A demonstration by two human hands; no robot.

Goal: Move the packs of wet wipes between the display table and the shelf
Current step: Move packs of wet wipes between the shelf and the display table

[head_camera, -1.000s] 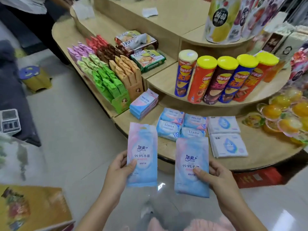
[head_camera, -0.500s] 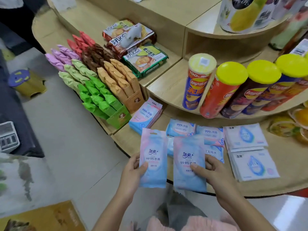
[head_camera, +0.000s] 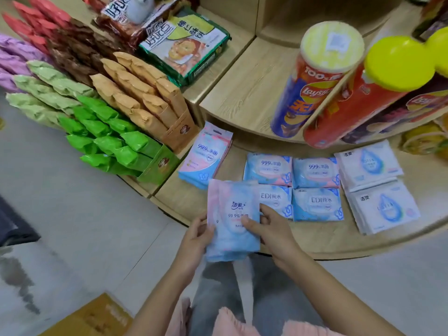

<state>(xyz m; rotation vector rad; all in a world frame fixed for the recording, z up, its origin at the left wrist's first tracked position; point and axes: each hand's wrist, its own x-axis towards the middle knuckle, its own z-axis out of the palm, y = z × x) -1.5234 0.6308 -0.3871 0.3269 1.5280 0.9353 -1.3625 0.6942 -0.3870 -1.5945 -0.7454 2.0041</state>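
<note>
Two pink-and-blue wet wipe packs lie stacked one over the other at the front edge of the wooden display table. My left hand grips their left edge. My right hand holds their right side with the thumb across the front. More wipe packs lie on the table: a leaning pink-blue stack, blue packs in two rows, and white packs at the right.
Green, orange, brown, red and purple snack sachets stand in boxes at the left. Chip cans stand on the raised shelf tier. A biscuit pack lies behind. Grey floor and a cardboard box are at lower left.
The two packs, held apart side by side before, have come together into one overlapped stack. Both hands moved inward and toward the table as my view came closer.
</note>
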